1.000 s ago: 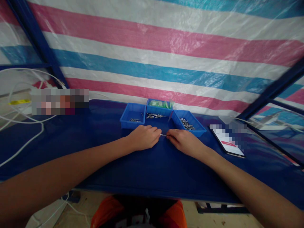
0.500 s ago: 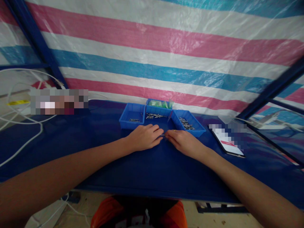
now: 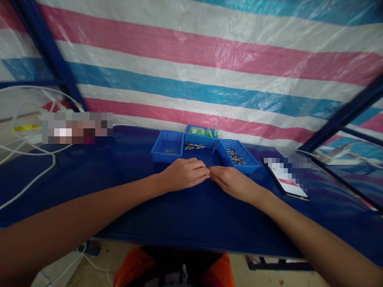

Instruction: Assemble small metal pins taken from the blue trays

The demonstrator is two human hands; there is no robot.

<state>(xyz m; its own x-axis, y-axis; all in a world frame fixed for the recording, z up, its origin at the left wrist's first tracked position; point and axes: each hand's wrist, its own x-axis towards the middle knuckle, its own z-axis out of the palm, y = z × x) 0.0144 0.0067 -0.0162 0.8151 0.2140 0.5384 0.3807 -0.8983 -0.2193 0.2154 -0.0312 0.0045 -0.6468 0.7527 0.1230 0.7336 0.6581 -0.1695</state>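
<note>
My left hand (image 3: 188, 174) and my right hand (image 3: 232, 181) meet fingertip to fingertip just above the blue table. Both are closed in a pinch on a thin, screw-like metal piece (image 3: 208, 174), nearly all of it covered by the fingers. Behind the hands lies a loose pile of slim metal pieces (image 3: 194, 146) on the tabletop. To the left of that pile, a blue bin (image 3: 167, 160) contains a few small metal pieces (image 3: 170, 152). Another blue bin (image 3: 253, 165), close to my right hand, has many short metal pieces (image 3: 235, 156) in it.
A third blue bin (image 3: 202, 138) with green and clear plastic bags (image 3: 200, 131) stands at the back. A phone (image 3: 284, 181) lies to the right. White cables (image 3: 54, 163) run over the table's left end. A striped plastic sheet (image 3: 194, 71) hangs behind the table (image 3: 191, 215).
My hands have drawn together, closing the small gap where the thin metal piece showed between them. My left fingers have shifted right and straightened somewhat. The bins and phone stay in place.
</note>
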